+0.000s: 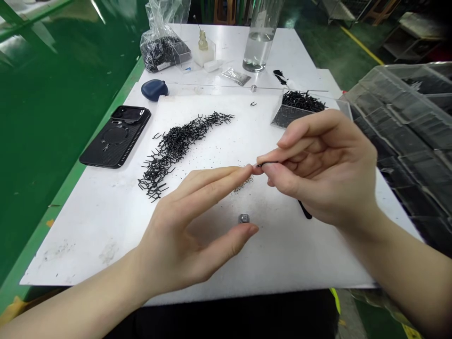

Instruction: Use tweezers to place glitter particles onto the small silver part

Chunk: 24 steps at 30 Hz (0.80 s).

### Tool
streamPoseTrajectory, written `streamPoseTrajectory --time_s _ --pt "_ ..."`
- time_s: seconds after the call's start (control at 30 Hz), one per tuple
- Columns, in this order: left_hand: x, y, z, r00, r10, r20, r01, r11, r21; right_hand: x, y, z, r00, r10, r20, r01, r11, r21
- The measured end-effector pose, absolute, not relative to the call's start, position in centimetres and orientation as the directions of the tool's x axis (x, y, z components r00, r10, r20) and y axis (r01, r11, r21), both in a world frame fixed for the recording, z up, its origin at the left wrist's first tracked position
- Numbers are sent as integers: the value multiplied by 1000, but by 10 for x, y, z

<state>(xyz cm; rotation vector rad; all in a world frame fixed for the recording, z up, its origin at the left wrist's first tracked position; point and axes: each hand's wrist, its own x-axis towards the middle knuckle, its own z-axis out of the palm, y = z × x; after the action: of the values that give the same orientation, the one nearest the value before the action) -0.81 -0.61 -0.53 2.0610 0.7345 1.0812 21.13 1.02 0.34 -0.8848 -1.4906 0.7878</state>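
The white surface (303,263) stood over green floor (335,52); 1 black piece (267,163) was pinched at the tip of the right grip (328,169); the left grip (190,230) was spread.

Piece between the right-hand fingers (310,128) is showing black (270,163). Forked bits (180,139) beyond the left-hand fingers (219,186) are showing black, the board (300,254) under both hands white. Off left of the fingers, phone (115,136) is showing black with fine texture and ring motif, rounded case (154,89) dark blue. Beyond the left thumb (236,238), block (244,218) is showing grey.
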Motion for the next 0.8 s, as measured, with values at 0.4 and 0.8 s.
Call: streamPoseTrajectory --time_s 0.4,0.8 --pt "-10 -6 -1 514 776 365 204 -525 827 211 10 2 -86 839 538 125 545 -829" --pt "-14 0 -1 533 767 358 304 -568 765 214 11 4 -158 815 558 84 574 -814"
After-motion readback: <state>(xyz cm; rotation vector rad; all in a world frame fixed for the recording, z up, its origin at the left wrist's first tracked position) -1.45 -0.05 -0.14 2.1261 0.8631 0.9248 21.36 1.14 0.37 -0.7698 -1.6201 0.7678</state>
